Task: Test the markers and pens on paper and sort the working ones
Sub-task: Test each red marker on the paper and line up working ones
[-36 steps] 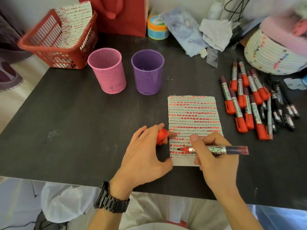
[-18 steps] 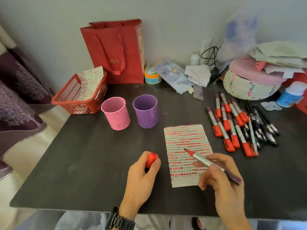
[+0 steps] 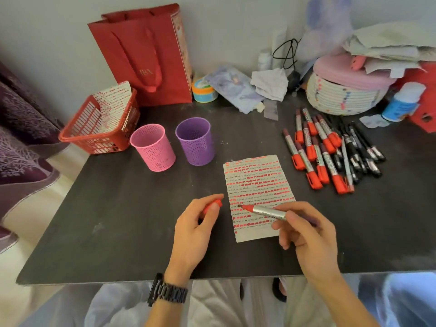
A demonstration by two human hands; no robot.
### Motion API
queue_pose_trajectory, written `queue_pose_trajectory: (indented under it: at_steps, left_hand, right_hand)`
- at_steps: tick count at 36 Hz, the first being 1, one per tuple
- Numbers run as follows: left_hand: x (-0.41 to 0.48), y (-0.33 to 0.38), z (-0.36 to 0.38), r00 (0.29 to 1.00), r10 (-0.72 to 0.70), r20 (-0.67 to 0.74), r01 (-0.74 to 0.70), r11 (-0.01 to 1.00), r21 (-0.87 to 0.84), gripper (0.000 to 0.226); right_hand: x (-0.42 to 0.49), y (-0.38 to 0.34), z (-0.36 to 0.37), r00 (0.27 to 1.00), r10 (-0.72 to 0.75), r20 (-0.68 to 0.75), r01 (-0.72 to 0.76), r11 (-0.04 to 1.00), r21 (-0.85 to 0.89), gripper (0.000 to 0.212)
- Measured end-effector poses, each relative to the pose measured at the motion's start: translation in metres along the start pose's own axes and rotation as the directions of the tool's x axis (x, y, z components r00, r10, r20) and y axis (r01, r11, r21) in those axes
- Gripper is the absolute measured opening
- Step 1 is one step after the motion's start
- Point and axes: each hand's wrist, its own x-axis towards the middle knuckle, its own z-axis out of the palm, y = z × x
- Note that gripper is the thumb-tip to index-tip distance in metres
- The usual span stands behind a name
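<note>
My right hand (image 3: 304, 232) grips an uncapped red marker (image 3: 262, 211), its tip pointing left over the lower part of the test paper (image 3: 254, 180), which is covered in rows of red dashes. My left hand (image 3: 195, 227) pinches the marker's orange cap (image 3: 213, 206) just left of the paper. A pile of capped red markers (image 3: 313, 149) and black pens (image 3: 361, 149) lies to the right of the paper. An empty-looking pink cup (image 3: 153, 148) and a purple cup (image 3: 195, 141) stand behind the paper to the left.
A red basket (image 3: 99, 135) holding used paper stands at the back left, a red gift bag (image 3: 146, 55) behind it. Along the back wall sit a round tin, cloths, a woven basket (image 3: 342, 95) and a bottle. The dark table (image 3: 118, 220) ends close to my body.
My right hand has lifted the marker off the bottom row and swung its tip towards my left hand. The left hand has drawn back off the paper with the cap. My view has tilted up.
</note>
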Motion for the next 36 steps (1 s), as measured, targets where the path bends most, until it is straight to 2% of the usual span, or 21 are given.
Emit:
queue_pose_trajectory:
  at_steps: [4, 9, 15, 22, 30, 36]
  left_hand:
    - [0.0, -0.003, 0.0, 1.0, 0.008, 0.007, -0.009, 0.999, 0.04, 0.028]
    - [0.001, -0.003, -0.001, 1.0, 0.006, 0.009, -0.006, 0.999, 0.035, 0.032]
    - [0.0, -0.004, -0.002, 1.0, 0.027, 0.011, -0.027, 0.995, 0.096, 0.03]
    - [0.0, -0.002, -0.002, 0.996, 0.088, 0.006, -0.088, 0.992, 0.089, 0.037]
    - [0.001, -0.004, -0.003, 0.991, 0.136, 0.004, -0.136, 0.988, 0.071, 0.045]
    - [0.001, -0.004, -0.003, 0.989, 0.149, 0.005, -0.149, 0.986, 0.071, 0.041]
  right_hand:
    - [0.0, 0.001, 0.001, 1.0, 0.017, 0.004, -0.017, 1.0, -0.004, 0.016]
    - [0.0, 0.002, 0.002, 1.0, 0.016, -0.027, -0.017, 0.997, -0.069, 0.004]
    - [0.0, 0.003, 0.008, 0.996, 0.021, -0.092, -0.038, 0.982, -0.186, 0.018]
    - [-0.001, 0.002, 0.011, 0.986, 0.014, -0.165, -0.055, 0.967, -0.248, 0.036]
    - [-0.002, 0.0, 0.014, 0.973, 0.023, -0.228, -0.087, 0.958, -0.272, 0.043]
    - [-0.004, -0.001, 0.015, 0.968, -0.007, -0.25, -0.064, 0.96, -0.273, 0.042]
